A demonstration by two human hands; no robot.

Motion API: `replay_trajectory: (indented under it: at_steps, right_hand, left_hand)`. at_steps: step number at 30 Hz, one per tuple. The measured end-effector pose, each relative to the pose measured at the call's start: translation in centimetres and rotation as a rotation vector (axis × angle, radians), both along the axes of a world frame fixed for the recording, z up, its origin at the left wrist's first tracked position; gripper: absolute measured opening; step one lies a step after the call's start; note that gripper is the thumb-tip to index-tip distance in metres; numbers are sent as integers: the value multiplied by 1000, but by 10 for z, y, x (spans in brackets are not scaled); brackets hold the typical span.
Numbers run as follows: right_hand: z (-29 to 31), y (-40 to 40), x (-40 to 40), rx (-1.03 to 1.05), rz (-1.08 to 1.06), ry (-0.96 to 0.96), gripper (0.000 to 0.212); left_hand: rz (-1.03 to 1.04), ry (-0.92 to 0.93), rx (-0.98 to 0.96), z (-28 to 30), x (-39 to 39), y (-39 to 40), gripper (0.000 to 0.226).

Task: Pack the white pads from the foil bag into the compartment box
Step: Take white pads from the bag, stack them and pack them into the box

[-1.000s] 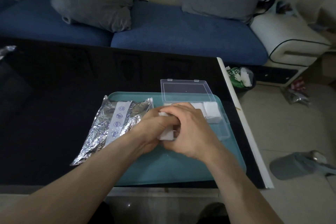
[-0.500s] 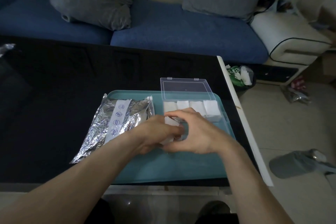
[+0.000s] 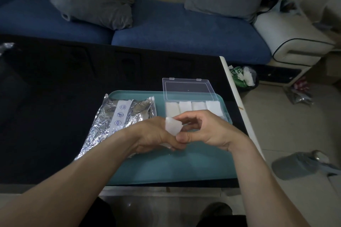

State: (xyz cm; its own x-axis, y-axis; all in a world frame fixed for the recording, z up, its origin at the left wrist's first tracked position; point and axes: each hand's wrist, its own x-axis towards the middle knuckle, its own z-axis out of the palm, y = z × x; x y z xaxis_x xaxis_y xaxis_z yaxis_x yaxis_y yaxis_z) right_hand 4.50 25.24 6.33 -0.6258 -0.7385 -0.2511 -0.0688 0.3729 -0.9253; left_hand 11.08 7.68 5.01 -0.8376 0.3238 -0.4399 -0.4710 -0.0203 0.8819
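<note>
A second ago both hands lay pressed together low over the compartment box (image 3: 193, 110), the right hand (image 3: 208, 129) covering most of the left hand's fingers and hiding much of the far row of white pads (image 3: 192, 107). Since then the hands have drawn back toward the near side and lifted off the box, so all four filled far compartments now show. The right hand has opened out from flat to a loose curl, and a single white pad (image 3: 172, 126) has come into plain view, pinched between the left hand (image 3: 155, 134) and the right thumb.
</note>
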Motion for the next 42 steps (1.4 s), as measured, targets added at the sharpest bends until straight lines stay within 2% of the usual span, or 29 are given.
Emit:
replay_trajectory:
  at_steps: [5,7,10,12,14,16,21,25,28,32,35,38,42]
  right_hand:
    - [-12,-14,-4,-20,-140,78,27]
    - [-14,-16,-8,-65,-231,49,20]
    - [-10,-11,-18,-168,-489,-72,15]
    - [-13,-7,-25,-58,-574,-14,20]
    - [-22,-7,-27,120,-557,66,26]
    - [-31,-15,-22,247,-503,101,31]
    - [-48,-42,-6,391,-448,152,41]
    - [-55,-47,-5,413,-546,148,38]
    - [-49,-44,-4,466,-576,261,25]
    - [-53,-45,2,553,-518,423,18]
    - [-51,-45,1,679,-373,546,18]
    - [-39,-38,-3,692,-278,498,14]
    - [-29,-26,-7,600,-279,434,15]
  left_hand:
    - [11,37,24,-3,-3,-3,35]
    - [92,33,-18,-6,-4,-4,29]
    - [229,32,-260,-11,-4,-7,23]
    - [190,88,-504,-13,-5,-11,18]
    - [116,127,-681,-14,-5,-11,11]
    - [44,160,-824,-15,-7,-7,15]
    - [-36,199,-1034,-22,-9,5,26]
    - [-32,187,-1070,-27,-9,5,26]
    - [-23,184,-1057,-30,-9,3,26]
    - [-9,238,-1122,-33,-10,6,31]
    - [9,349,-1217,-34,-9,10,38]
    - [41,459,-1203,-37,-8,13,44]
    - [56,482,-1233,-43,-10,12,30]
